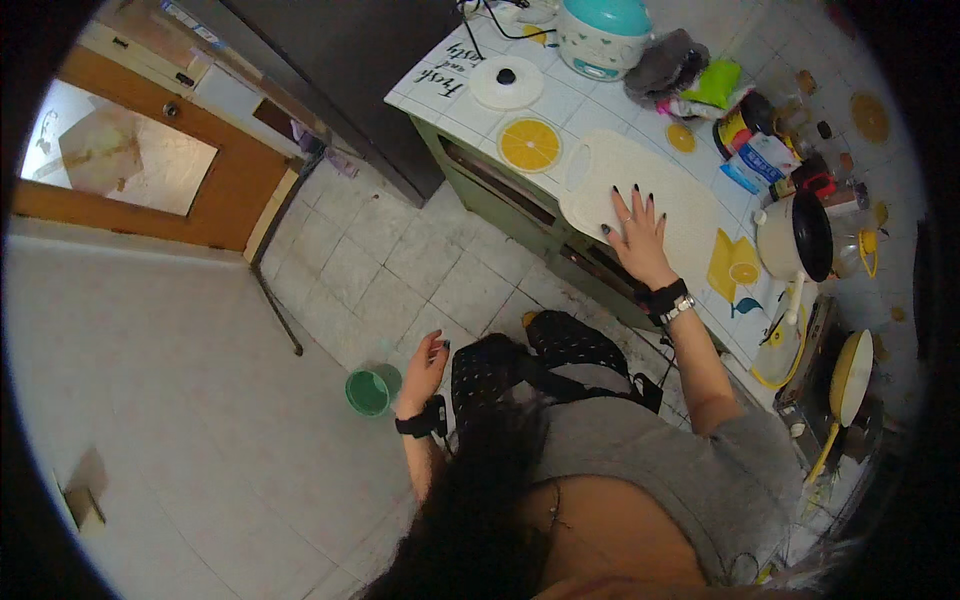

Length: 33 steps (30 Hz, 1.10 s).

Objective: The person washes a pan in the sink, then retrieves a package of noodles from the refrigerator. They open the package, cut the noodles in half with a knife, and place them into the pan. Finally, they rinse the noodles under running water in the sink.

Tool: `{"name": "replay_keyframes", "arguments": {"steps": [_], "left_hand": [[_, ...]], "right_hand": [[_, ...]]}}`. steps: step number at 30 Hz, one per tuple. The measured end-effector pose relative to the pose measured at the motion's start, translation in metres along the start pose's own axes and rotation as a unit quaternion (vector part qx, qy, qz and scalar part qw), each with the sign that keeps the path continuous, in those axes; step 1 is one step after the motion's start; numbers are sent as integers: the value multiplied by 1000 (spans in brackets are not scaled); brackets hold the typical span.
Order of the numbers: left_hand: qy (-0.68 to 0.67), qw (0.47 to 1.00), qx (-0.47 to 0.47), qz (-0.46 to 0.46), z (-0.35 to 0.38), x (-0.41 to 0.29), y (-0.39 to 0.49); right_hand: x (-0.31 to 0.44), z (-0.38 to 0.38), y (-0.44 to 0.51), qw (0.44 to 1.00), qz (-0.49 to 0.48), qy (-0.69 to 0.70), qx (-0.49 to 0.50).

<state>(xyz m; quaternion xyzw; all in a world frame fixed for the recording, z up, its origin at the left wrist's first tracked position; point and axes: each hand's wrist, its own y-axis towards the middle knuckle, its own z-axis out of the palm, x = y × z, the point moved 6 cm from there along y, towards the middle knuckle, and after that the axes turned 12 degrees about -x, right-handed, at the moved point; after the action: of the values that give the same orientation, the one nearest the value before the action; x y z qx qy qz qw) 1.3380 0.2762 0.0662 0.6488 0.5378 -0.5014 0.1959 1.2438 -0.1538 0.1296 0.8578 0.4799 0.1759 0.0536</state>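
Note:
My right hand (pixel 639 234) lies palm down with its fingers spread on a cream cutting board (pixel 686 184). The board rests flat on a counter with a patterned white cover (pixel 585 101), and its handle slot points toward the far left. A black band and a metal bracelet circle the right wrist. Down at my left side hangs my left hand (pixel 424 369), fingers loosely bent and nothing in it. Beside that hand, on the tiled floor, stands a green plastic bin (pixel 369 392).
On the counter are a turquoise-lidded cooker (pixel 604 41), a white pot lid (pixel 506 84), food packets (pixel 761 163) and a white saucepan (pixel 780 238). A yellow frying pan (pixel 850 379) sits by the stove (pixel 810 356). A dark grey appliance panel (pixel 352 82) and wooden door (pixel 169 112) stand beyond.

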Motion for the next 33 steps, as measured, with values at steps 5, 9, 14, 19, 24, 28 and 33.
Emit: {"name": "replay_keyframes", "arguments": {"steps": [5, 9, 14, 19, 24, 28, 33], "left_hand": [[5, 997, -2, -83, -78, 73, 43], [83, 989, 34, -116, -173, 121, 90], [91, 984, -154, -4, -340, 112, 139], [37, 946, -304, 106, -459, 67, 217], [-83, 935, -299, 173, -513, 38, 313], [33, 947, -232, 220, -541, 23, 405], [-18, 953, -184, 241, -608, -4, 516]], "right_hand": [[12, 25, 27, 988, 110, -111, 5], [93, -18, 53, 966, 149, -135, -163], [326, -19, 120, 915, 36, 296, -273], [538, 17, 180, 907, -118, 335, -225], [636, 82, 245, 904, -129, 376, -156], [682, 213, 278, 959, -247, 99, 96], [728, 315, 340, 951, -152, 148, 224]]}}
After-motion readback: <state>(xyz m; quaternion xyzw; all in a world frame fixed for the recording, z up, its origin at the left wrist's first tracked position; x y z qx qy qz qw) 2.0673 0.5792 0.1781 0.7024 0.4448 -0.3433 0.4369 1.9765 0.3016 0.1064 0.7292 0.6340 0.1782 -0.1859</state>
